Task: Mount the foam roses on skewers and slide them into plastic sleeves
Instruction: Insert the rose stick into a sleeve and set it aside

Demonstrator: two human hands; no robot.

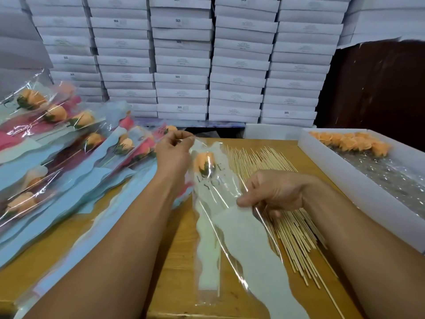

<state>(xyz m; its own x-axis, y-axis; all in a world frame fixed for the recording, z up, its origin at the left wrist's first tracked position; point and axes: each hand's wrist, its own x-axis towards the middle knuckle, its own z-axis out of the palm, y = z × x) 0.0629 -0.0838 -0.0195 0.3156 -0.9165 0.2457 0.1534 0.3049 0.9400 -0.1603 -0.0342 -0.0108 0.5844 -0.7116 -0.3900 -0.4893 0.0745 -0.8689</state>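
Note:
An orange foam rose [203, 162] on a thin skewer [219, 270] lies inside a clear plastic sleeve [232, 229] with white wavy paper and dark lettering, on the wooden table. My left hand [174, 150] pinches the sleeve's top edge above the rose. My right hand [273, 192] pinches the sleeve's right side at mid-length, resting over a spread of bare skewers [264, 166].
Finished sleeved roses [57, 143] in blue and pink wrappers pile up on the left. A white tray [358, 185] at right holds loose orange rose heads [354, 140] and shiny film. Stacked white boxes [181, 58] fill the back.

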